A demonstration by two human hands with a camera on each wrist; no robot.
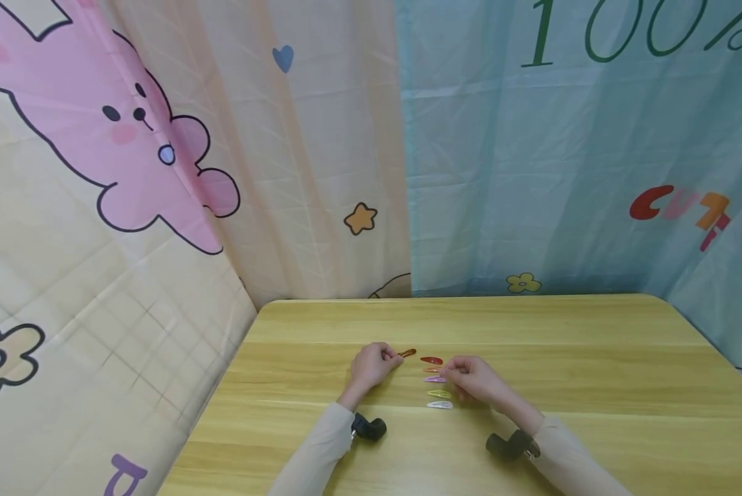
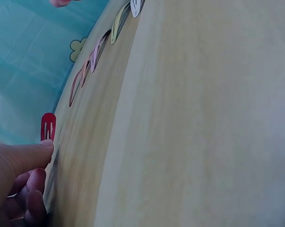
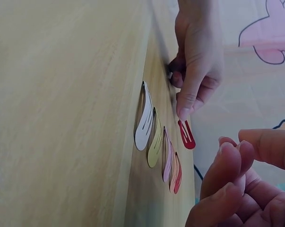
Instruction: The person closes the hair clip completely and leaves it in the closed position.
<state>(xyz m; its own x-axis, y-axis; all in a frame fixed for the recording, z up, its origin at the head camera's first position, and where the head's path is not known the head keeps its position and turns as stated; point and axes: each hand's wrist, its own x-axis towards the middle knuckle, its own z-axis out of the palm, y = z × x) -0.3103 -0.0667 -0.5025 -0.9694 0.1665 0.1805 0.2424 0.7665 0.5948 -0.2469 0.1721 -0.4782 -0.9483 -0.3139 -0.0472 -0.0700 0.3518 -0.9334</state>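
Note:
My left hand pinches a red snap hair clip between thumb and index finger, its rounded, slotted end sticking out past the fingertips. On the wooden table a column of snap hair clips lies to the right of that hand: a red one farthest away, then an orange one, a pink-purple one, a yellow one and a white one nearest me. Just right of the column hovers my right hand, fingers loosely bent, with nothing visible in them.
Printed curtains hang behind the table's far edge and along its left side. A black wrist camera is strapped to the left wrist, and another black camera to the right wrist; both sit low over the tabletop.

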